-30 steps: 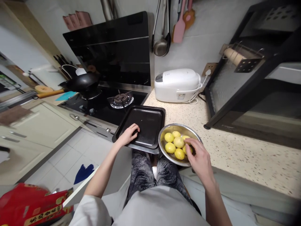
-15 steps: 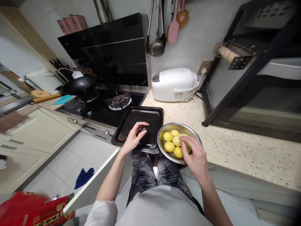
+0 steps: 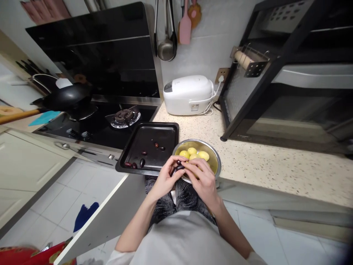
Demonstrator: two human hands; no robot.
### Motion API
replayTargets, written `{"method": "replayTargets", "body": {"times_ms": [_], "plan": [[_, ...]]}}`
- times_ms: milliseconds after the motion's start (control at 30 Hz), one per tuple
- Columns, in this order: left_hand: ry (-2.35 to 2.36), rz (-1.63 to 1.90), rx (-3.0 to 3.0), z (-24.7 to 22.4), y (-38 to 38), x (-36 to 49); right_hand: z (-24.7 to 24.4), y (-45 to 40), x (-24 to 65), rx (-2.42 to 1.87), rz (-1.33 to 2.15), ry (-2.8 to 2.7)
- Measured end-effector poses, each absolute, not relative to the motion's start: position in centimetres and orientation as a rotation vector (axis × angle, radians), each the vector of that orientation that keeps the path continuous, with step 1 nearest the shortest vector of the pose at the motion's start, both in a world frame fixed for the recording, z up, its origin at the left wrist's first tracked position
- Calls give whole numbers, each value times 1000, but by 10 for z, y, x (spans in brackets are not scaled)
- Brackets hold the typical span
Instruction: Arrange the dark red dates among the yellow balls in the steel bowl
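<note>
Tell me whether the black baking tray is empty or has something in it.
Not empty. The black baking tray holds a few small dark pieces, most near its front edge, with much of its floor bare. What they are cannot be told.

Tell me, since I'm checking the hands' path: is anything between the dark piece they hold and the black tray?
Nothing visible. Both the left hand and right hand hold the dark piece at the steel bowl's near rim; the black tray lies right beside it, with only small dark pieces on it.

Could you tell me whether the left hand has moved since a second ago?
Yes. The left hand left the black tray and now meets the right hand at the metal bowl.
</note>
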State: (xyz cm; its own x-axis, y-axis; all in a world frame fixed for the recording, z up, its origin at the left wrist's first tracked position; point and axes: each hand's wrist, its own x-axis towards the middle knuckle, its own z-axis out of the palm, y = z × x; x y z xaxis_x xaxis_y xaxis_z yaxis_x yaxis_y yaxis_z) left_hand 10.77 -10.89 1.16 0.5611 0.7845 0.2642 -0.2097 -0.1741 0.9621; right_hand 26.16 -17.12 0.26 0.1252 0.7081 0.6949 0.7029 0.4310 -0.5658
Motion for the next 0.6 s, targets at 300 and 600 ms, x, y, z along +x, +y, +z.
{"method": "replayTargets", "body": {"times_ms": [300,600], "plan": [[608,914,1286,-6,-106,115,2,-169,291,-1467,26,-1309],[649,956,1278,-3,-104,109,-11,-151,324,-1815,-65,-1358]]}}
